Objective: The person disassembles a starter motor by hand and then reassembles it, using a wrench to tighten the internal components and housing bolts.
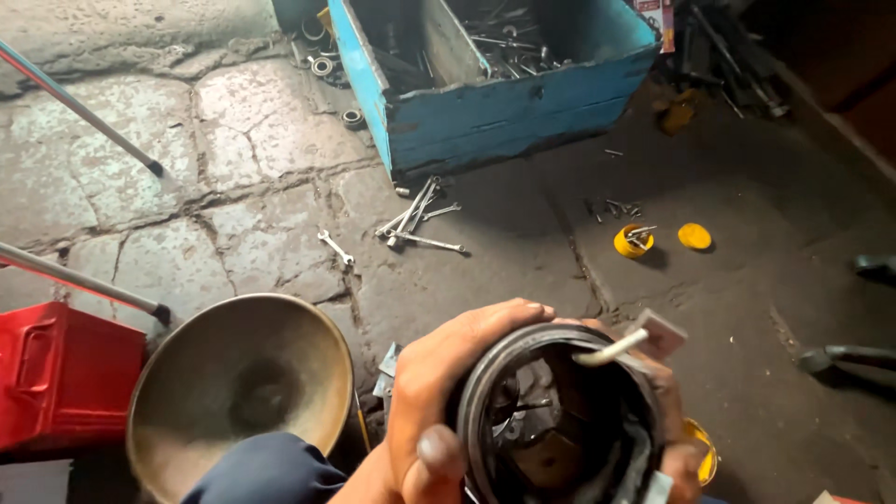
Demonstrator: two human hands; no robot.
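While the left hand (439, 392) wraps around the near side of a black round housing (560, 420), thumb pressed on the rim and fingers curled over the top edge, the right hand (677, 439) cups the far side, mostly hidden behind it. Both hands are clamped on the housing, which is held up close under the camera, above the floor (233, 187).

It looks like a metal or hard-plastic shell, open at the top, with small parts inside and a pale bent tube (611, 350) poking out over the rim. It is probably stiff and fairly heavy, and its dark, grimy surface may be greasy and slippery, so a two-sided hold on the outer wall and rim seems safest; the thin tube and loose inner bits should not be used as grips.

Just left of the hands sits a wide metal bowl (238, 383), and beyond it a red box (61, 383). Spanners (420, 219) lie scattered on the cracked stone floor further out, near a blue wooden toolbox (504, 107). To the right stand a small yellow cup (633, 241) and a yellow lid (693, 236).
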